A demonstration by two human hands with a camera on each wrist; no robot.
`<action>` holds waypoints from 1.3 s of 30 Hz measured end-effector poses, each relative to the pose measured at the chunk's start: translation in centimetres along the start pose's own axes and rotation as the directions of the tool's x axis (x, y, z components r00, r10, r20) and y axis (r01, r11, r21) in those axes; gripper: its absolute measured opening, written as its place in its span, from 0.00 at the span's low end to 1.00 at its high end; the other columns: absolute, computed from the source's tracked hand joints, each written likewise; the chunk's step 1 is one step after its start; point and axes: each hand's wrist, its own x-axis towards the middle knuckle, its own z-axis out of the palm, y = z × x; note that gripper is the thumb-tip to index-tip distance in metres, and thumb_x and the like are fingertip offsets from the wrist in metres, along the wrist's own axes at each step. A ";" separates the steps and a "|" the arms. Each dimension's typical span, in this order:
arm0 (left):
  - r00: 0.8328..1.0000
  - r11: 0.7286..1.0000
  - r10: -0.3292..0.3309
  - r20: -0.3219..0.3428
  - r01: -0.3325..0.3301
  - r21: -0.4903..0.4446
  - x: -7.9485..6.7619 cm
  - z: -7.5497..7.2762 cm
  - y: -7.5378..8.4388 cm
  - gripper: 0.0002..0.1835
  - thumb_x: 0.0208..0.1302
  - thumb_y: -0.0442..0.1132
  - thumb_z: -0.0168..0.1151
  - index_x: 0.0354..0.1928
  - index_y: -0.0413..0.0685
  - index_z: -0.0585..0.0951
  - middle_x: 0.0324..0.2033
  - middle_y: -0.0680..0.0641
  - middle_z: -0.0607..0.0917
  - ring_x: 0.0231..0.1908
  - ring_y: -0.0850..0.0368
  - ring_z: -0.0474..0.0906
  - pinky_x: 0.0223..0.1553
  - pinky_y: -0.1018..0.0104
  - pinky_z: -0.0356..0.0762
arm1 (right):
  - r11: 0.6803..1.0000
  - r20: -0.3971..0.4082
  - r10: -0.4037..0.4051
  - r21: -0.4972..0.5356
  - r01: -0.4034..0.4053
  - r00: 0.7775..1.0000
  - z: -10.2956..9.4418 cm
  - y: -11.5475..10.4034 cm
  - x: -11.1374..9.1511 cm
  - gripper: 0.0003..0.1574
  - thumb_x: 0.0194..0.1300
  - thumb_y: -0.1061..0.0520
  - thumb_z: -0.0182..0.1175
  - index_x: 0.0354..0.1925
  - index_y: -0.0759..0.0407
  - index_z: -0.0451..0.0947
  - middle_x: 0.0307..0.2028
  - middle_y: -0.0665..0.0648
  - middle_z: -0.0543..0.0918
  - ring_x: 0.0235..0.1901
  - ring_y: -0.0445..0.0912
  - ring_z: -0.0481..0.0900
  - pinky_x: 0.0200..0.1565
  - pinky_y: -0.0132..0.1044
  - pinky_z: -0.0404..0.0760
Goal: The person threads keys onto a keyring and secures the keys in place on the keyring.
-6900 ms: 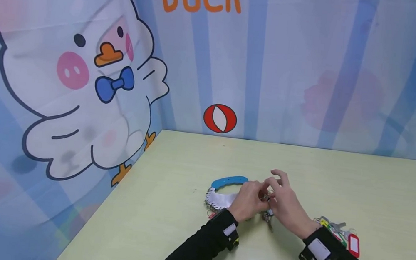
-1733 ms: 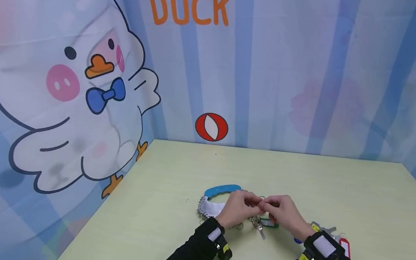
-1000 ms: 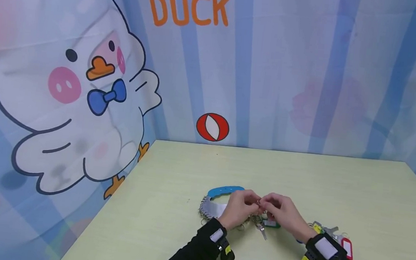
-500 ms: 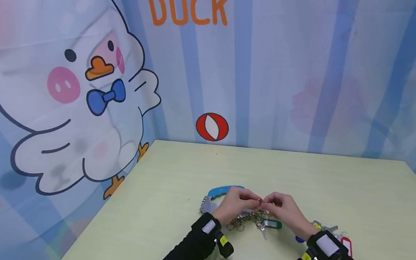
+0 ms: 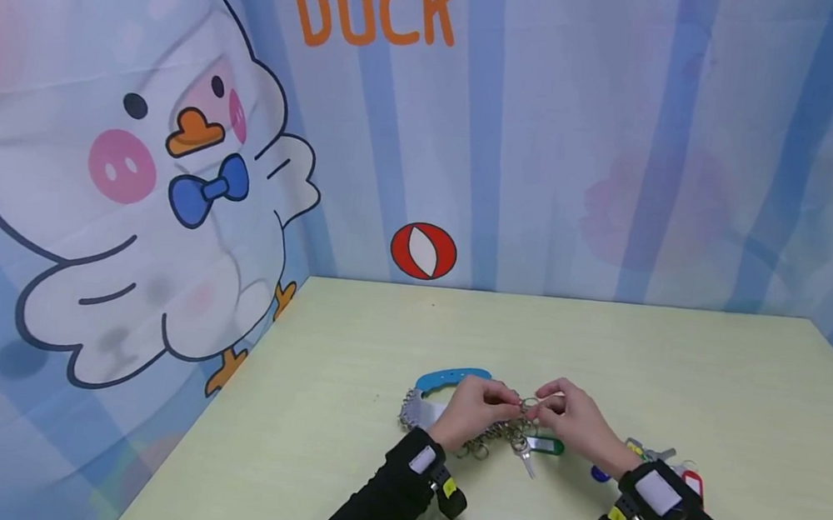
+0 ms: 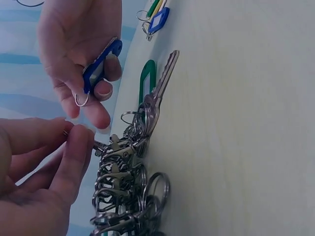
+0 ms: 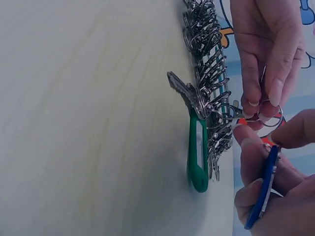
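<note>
Ring (image 7: 282,117) now in plain view: right hand (image 5: 582,422) has backed off slightly, gripping blue tag (image 7: 266,187); left hand (image 5: 473,412) pinches the ring beside the clips (image 6: 115,178), above bench (image 5: 641,357). Likely tag not hooked onto it yet

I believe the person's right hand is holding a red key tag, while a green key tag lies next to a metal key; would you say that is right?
Not quite: the right hand is holding a blue key tag, not a red one, as the right wrist view shows. The green key tag does lie next to a metal key.
</note>
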 end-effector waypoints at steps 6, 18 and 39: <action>1.000 0.998 0.019 -0.013 -0.018 0.054 0.1 0.1 -0.2 0.06 0.60 0.35 0.66 0.38 0.42 0.88 0.35 0.46 0.88 0.31 0.71 0.77 0.33 0.76 0.76 | 0.996 -0.010 -0.076 -0.049 0.076 0.997 0.0 0.4 -0.1 0.10 0.70 0.65 0.50 0.46 0.71 0.71 0.39 0.65 0.87 0.37 0.52 0.84 0.36 0.33 0.80; 0.995 0.983 0.098 -0.010 -0.095 0.156 -0.1 0.5 -0.4 0.07 0.61 0.37 0.66 0.39 0.43 0.85 0.35 0.46 0.87 0.31 0.69 0.79 0.34 0.77 0.76 | 0.974 -0.164 -0.108 -0.213 0.072 0.981 0.7 -0.3 -0.2 0.04 0.64 0.59 0.62 0.33 0.59 0.81 0.30 0.53 0.84 0.31 0.41 0.77 0.33 0.30 0.75; 0.968 0.905 0.252 0.017 -0.242 0.350 0.2 0.8 -0.7 0.06 0.60 0.34 0.66 0.36 0.42 0.88 0.31 0.45 0.87 0.34 0.61 0.79 0.35 0.81 0.74 | 0.996 -0.083 -0.062 -0.065 0.057 0.995 1.0 -0.1 -0.3 0.06 0.64 0.58 0.61 0.36 0.60 0.81 0.33 0.56 0.85 0.26 0.41 0.79 0.29 0.31 0.77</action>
